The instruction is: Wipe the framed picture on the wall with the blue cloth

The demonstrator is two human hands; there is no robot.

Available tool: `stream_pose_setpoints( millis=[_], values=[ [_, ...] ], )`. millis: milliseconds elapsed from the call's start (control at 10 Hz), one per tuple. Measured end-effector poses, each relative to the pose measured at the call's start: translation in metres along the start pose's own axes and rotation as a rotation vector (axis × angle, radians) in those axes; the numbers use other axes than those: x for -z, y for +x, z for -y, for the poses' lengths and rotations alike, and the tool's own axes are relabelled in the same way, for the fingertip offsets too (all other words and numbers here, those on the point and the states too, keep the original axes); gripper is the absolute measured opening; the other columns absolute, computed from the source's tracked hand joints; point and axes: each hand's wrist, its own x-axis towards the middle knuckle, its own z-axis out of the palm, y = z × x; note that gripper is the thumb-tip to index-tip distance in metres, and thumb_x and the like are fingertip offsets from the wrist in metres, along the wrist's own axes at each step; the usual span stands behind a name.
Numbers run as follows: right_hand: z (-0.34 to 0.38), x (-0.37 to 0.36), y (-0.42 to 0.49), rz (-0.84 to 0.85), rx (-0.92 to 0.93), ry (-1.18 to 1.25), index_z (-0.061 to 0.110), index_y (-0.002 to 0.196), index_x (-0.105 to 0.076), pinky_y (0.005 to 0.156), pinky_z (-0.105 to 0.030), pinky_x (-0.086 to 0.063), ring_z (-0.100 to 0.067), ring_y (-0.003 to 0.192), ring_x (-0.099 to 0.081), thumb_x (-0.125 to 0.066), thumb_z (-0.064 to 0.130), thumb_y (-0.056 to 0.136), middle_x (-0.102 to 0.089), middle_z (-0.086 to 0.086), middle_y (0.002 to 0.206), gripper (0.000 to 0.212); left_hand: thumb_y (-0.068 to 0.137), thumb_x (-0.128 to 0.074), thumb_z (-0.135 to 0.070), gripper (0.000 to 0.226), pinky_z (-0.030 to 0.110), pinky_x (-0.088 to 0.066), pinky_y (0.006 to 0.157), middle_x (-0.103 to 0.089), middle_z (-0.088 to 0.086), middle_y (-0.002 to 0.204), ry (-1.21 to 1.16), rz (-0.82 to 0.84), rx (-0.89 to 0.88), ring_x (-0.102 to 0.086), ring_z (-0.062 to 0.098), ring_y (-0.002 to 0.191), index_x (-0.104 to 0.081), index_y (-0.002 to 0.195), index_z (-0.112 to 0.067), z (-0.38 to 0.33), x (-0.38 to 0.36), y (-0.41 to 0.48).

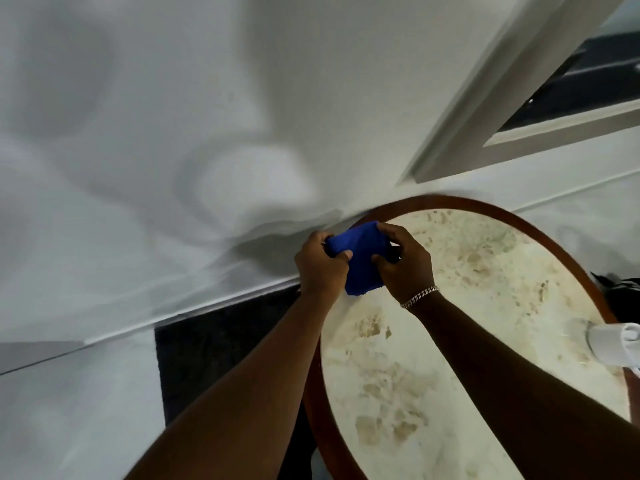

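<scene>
A blue cloth (362, 259) is bunched between both my hands above the far edge of a round table. My left hand (320, 266) grips its left side with the thumb over the top. On its right side my right hand (405, 263), with a silver bracelet at the wrist, pinches the cloth. No framed picture shows on the plain white wall (173, 116); a white frame with a dark pane (568, 95) sits at the upper right, and I cannot tell whether it is a picture or a window.
The round table (450, 341) has a cream marbled top and a brown wooden rim, pushed against the wall. A white object (613, 344) lies at its right edge. A dark rug (221, 358) covers the floor to the left, below the white baseboard.
</scene>
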Motion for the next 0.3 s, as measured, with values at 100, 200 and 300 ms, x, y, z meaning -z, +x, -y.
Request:
stream_pose_setpoints(
  millis=[100,200,300],
  values=[
    [-0.0246,-0.0173,0.0055,0.047,-0.037,-0.103,0.007,0.125,-0.058,0.094,-0.032,-0.052,-0.030,0.111,-0.060,-0.068,-0.003,0.079,-0.064,-0.014,0.124,0.049,0.078,-0.071,-0.003,0.036,0.022,-0.045,0.070,-0.070,0.013,0.102,0.052,0.032,0.000,-0.064,0.021,0.084,-0.060,0.112,-0.006,0.0204,-0.0124,0.0076],
    [-0.0248,-0.0236,0.0084,0.039,-0.044,-0.163,0.007,0.127,-0.057,0.099,-0.043,-0.049,-0.032,0.114,-0.059,-0.067,0.002,0.080,-0.064,-0.016,0.125,0.048,0.080,-0.069,-0.002,0.042,0.023,-0.047,0.073,-0.069,0.015,0.106,0.116,0.081,-0.034,-0.064,0.021,0.087,-0.056,0.119,-0.005,0.0212,-0.0126,0.0113],
    [-0.0152,-0.0234,0.0052,0.034,-0.021,-0.321,0.008,0.132,-0.051,0.103,-0.047,-0.044,-0.034,0.122,-0.052,-0.064,0.015,0.085,-0.058,-0.015,0.133,0.049,0.084,-0.064,-0.005,0.048,0.034,-0.051,0.087,-0.063,0.019,0.119,0.215,0.114,-0.125,-0.062,0.031,0.109,-0.046,0.128,-0.003,0.0133,-0.0036,0.0069]
  ],
)
